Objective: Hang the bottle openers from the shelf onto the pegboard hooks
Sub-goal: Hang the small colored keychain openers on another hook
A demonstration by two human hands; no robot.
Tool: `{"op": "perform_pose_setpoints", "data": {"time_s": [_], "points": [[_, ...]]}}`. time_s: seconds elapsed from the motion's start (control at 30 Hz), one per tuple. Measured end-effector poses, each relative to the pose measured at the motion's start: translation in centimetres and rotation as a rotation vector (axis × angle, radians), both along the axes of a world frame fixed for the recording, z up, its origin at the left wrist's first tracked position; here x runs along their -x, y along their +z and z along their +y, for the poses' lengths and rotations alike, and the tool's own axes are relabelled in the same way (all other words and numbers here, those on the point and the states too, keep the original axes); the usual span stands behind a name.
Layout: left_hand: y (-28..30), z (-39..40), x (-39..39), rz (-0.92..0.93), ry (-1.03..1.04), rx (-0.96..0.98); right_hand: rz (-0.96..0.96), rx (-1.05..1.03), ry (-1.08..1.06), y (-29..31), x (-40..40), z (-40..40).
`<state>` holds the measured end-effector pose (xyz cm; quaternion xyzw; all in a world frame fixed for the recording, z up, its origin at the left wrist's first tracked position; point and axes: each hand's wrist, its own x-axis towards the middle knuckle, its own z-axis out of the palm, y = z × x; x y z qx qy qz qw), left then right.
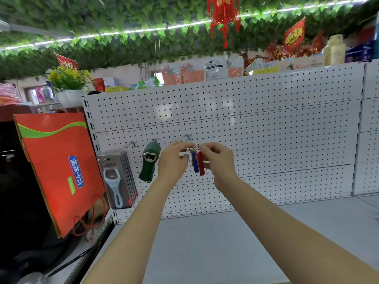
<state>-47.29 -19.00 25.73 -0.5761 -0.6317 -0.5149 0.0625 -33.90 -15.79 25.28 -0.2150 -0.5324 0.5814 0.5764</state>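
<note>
A blue bottle opener (195,163) and a red bottle opener (201,163) hang side by side by small key rings (194,149) below a metal hook (189,137) on the white pegboard (266,124). My right hand (218,160) pinches the ring of the red opener. My left hand (174,158) is raised just left of the rings, fingertips curled toward them; whether it touches them I cannot tell. A green bottle opener (149,161) hangs from the hook to the left.
Carded peelers (118,179) hang on the leftmost hook. A red paper bag (59,167) leans at the left. The grey shelf (225,242) lies below my arms. Goods and flowers (65,77) line the top of the pegboard.
</note>
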Motion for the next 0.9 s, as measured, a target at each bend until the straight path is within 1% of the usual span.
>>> {"op": "perform_pose_setpoints", "data": {"time_s": [0.27,0.53,0.8,0.9], "points": [[0.3,0.1,0.8,0.022,-0.018,0.064,0.018,0.074,-0.09,0.1,2.2,1.3],[-0.1,0.7,1.5,0.021,-0.05,0.073,0.006,0.111,-0.153,-1.0,4.0,2.2],[-1.0,0.6,1.9,0.034,-0.05,0.045,-0.008,0.067,-0.147,-1.5,3.5,2.3],[-2.4,0.4,2.0,0.001,-0.026,0.033,-0.073,0.021,-0.207,-2.3,2.5,2.7]]}}
